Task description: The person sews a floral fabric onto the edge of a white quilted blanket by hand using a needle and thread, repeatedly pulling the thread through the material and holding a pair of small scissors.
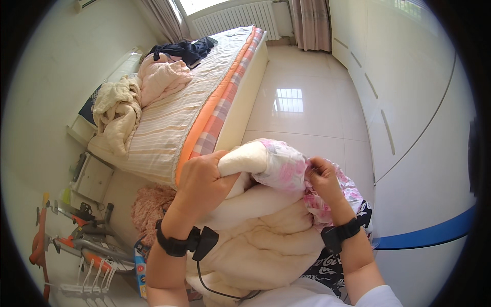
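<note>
A thick cream quilt [261,234] lies bunched in folds right before me. My left hand [205,178] grips a rolled end of it, raised above the pile. A white cover with pink flower print [284,165] wraps part of that raised end. My right hand [324,176] pinches the edge of the flowered fabric, and more of the cover hangs gathered below and right of it. Black fabric with white lettering [332,264] shows beneath the quilt on the right. A black strap with a small device sits on each of my wrists.
A bed [172,115] with a striped sheet stands ahead left, bearing a cream quilt [119,111], a pink quilt [163,76] and dark clothing [184,50]. White cabinets [402,96] line the right. An orange and grey bicycle [88,245] and pinkish fabric [151,209] are at lower left.
</note>
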The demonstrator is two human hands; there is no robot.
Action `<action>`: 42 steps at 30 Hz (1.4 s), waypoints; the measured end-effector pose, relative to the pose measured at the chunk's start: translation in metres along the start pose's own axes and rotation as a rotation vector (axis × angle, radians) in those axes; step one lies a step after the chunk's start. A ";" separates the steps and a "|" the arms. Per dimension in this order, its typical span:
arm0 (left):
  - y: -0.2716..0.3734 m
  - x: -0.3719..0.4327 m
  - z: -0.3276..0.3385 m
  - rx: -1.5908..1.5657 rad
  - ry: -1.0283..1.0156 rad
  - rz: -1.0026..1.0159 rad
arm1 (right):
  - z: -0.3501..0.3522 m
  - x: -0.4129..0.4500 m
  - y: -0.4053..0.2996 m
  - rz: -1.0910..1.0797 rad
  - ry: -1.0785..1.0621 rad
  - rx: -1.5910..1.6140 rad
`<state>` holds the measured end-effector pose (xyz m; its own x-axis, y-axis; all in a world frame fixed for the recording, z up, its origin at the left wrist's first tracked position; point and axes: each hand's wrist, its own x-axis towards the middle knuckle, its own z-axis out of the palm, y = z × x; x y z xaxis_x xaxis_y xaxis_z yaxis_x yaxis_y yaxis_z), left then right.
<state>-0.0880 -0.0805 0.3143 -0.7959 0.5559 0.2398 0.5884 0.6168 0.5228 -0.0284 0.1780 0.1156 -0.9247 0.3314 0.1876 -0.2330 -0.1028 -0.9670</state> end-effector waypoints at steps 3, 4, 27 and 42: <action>-0.003 -0.009 0.001 0.103 0.026 0.077 | -0.040 0.009 -0.024 -0.245 0.329 -0.356; -0.006 -0.012 0.005 0.114 -0.020 0.097 | -0.044 0.009 -0.042 -0.346 0.349 -0.569; -0.013 -0.130 0.114 0.522 -0.283 0.643 | 0.017 -0.051 -0.003 -0.045 -0.340 -0.753; -0.023 -0.053 0.152 0.072 -0.709 0.244 | -0.009 -0.092 0.014 0.411 -0.212 -0.321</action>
<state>-0.0380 -0.0392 0.1649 -0.3734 0.8920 -0.2549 0.7635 0.4516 0.4616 0.0557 0.1549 0.0831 -0.9681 0.1255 -0.2170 0.2318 0.1181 -0.9656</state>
